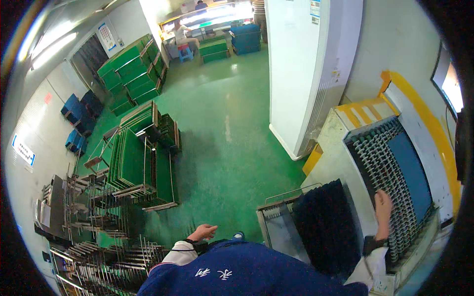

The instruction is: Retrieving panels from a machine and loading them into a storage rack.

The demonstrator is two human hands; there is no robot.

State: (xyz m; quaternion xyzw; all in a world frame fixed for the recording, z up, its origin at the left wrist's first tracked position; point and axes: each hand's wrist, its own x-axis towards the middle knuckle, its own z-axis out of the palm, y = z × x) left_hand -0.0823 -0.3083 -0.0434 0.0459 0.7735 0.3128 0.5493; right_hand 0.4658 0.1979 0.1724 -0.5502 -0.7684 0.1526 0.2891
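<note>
Over the rollers of a conveyor (377, 148) on the right hovers my right hand (383, 203), its fingers curled together with nothing seen in them. Whether it touches the rollers I cannot tell. Beyond it, a flat blue panel (411, 165) lies on the conveyor's right part. Close to my body, left of the conveyor, a metal-framed rack (266, 224) bears a row of dark panels (326, 222) set close together. My left hand (202, 233) hangs beside my body over the green floor, loosely closed, and no object shows in it.
Racks of green panels (131, 163) and bare metal racks (103, 261) stand to the left. A white pillar (296, 74) rises beyond the conveyor. Stacked green crates (133, 69) line the far left. A seated person (182, 34) is at a lit bench far off.
</note>
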